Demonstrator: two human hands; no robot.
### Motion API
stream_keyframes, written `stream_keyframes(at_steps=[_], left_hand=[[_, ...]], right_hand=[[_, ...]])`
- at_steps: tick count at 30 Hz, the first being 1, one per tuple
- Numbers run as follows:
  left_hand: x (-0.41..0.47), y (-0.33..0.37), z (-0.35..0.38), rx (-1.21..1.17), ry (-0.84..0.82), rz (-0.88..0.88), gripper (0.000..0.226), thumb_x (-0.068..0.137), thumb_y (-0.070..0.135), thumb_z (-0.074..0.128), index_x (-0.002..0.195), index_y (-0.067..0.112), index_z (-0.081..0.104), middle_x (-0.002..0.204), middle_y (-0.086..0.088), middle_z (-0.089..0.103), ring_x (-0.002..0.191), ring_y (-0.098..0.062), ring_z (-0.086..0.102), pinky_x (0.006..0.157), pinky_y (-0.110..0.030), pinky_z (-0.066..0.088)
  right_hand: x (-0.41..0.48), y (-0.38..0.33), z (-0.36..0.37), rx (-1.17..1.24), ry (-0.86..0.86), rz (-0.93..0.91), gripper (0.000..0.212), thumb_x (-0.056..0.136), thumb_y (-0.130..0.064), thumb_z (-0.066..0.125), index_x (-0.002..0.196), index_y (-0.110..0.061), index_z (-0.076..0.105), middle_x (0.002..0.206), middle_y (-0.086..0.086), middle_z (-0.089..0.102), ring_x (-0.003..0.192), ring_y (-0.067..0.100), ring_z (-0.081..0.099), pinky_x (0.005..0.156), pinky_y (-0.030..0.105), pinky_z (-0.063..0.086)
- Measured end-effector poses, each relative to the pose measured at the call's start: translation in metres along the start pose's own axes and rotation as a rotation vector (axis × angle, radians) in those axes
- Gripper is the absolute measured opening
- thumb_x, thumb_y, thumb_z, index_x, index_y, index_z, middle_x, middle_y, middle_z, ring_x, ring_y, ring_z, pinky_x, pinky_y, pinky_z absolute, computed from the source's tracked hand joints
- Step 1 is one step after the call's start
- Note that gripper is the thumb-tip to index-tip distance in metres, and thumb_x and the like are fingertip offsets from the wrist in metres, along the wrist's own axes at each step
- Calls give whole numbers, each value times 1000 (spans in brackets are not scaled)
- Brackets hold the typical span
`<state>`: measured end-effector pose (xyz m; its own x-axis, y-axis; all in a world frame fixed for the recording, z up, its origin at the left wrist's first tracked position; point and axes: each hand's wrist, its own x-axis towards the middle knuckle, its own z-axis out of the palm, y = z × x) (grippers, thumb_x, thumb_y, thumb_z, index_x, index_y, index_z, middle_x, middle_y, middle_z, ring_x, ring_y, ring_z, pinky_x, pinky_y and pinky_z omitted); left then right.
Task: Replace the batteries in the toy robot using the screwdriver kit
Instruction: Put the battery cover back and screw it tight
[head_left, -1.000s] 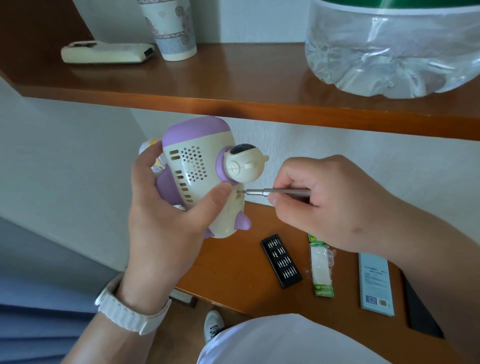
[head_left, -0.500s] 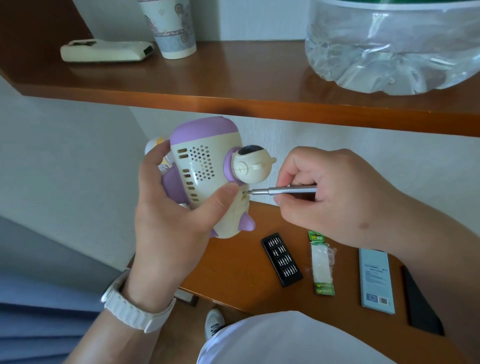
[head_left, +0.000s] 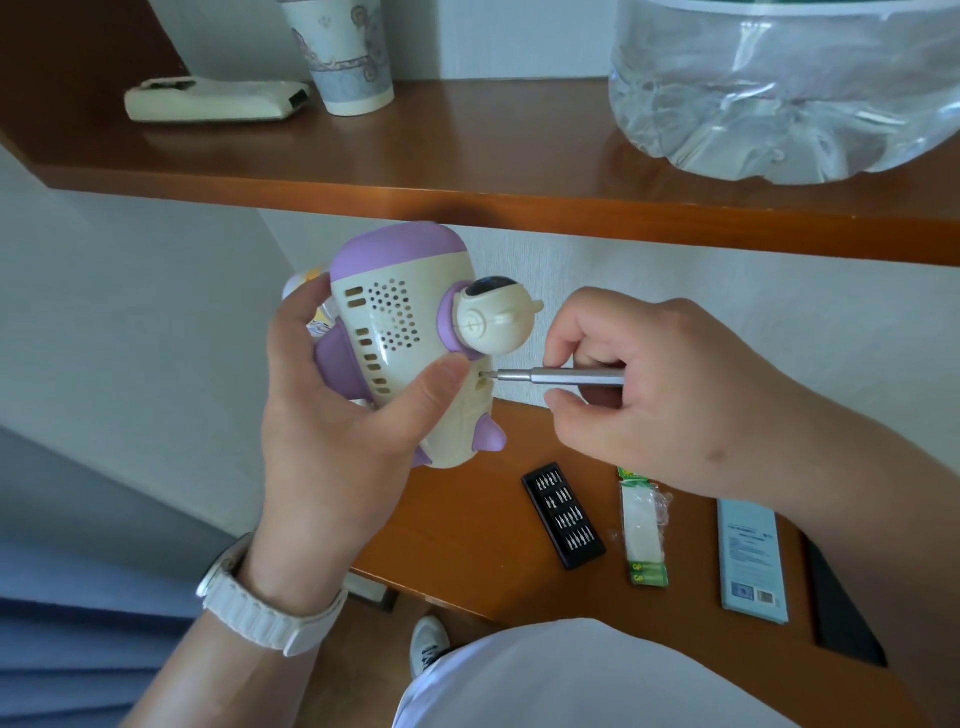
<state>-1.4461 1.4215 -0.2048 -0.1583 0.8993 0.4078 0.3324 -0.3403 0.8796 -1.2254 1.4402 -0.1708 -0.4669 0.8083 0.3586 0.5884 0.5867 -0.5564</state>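
Between the two hands, held up in the air above a wooden bench (head_left: 467, 525), is a cream and purple toy robot (head_left: 405, 332). The left hand (head_left: 332, 447) grips the toy's body, with the fingers round its far side and the thumb pressed flat on its vented panel. The right hand (head_left: 660, 395) pinches a slim silver screwdriver (head_left: 561, 375) between thumb and curled fingers. The shaft is level and points toward the left hand. Its tip sits in a small recess on the toy, just beside the left thumb and below the round head. Whether the bit is seated in a screw cannot be seen.

Below the right hand, on the bench, lie a black bit tray (head_left: 563, 516), a pack of batteries (head_left: 644, 525) with green ends, and a pale blue box (head_left: 750, 561). Beyond both hands runs a wooden shelf (head_left: 467, 156).

This looks like an early step: undoing the screw that holds the battery cover, with the cover not yet off. The next move likely calls for steady inward pressure, the driver kept in line with the screw, slow turning, and care not to drop the tiny screw.
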Motion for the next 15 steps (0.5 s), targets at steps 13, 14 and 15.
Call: stream_keyframes(at_steps=[13,14,15], left_hand=[[-8,4,4,-3,1,-42,82,72,41,83,140,25,39,103,37,63,96,8,66,47,-19,56],[-9,4,4,2,4,-54,83,72,42,82,141,26,39,103,35,64,96,6,67,47,-21,57],[-9,3,3,5,6,-69,83,72,42,83,142,27,39,104,33,64,95,4,68,47,-23,58]], right_hand=[[-7,-2,1,-33,36,-25,11,83,-14,70,76,-16,62,47,-5,55,45,19,52,42,22,38],[-7,-3,2,-28,20,-15,12,85,-18,68,75,-16,62,47,-5,54,45,19,52,41,20,36],[-7,-3,4,-23,4,-5,13,85,-23,65,74,-17,62,47,-5,53,46,18,52,41,18,35]])
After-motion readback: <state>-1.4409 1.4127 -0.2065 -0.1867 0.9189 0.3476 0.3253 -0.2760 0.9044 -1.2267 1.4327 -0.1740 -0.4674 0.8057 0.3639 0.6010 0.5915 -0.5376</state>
